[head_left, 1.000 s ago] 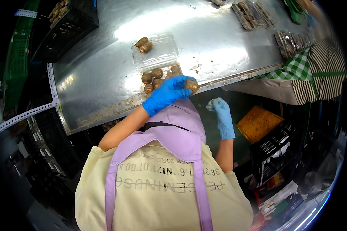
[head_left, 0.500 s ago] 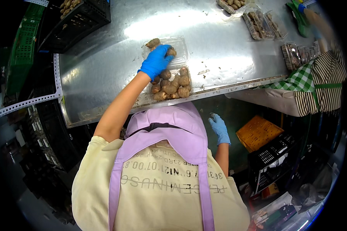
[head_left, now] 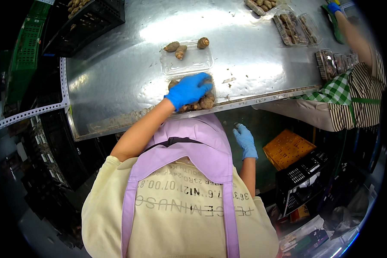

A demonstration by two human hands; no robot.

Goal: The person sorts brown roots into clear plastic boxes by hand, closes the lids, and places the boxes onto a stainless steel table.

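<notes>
My left hand (head_left: 189,91), in a blue glove, lies over a clear plastic tray of brown taro corms (head_left: 207,102) near the table's front edge. Its fingers bend down around a taro at the tray's right side, mostly hidden by the glove. Just beyond the tray is its clear lid (head_left: 185,67), laid flat. Two taros, one of them this pointed taro (head_left: 181,52), and a rounder taro (head_left: 203,42) rest on the lid's far part. My right hand (head_left: 245,142), in a paler blue glove with dirty fingertips, hangs below the table edge, fingers loosely apart and holding nothing visible.
A black crate (head_left: 86,30) with more taros stands at the far left of the metal table (head_left: 129,64). Filled clear packs (head_left: 290,30) lie at the far right, near a co-worker's arm (head_left: 354,38). An orange crate (head_left: 288,148) is below the table on the right.
My left hand has moved nearer, from the lid to the filled tray. The taros on the lid are now uncovered, one at its far right corner. My right hand has hardly moved.
</notes>
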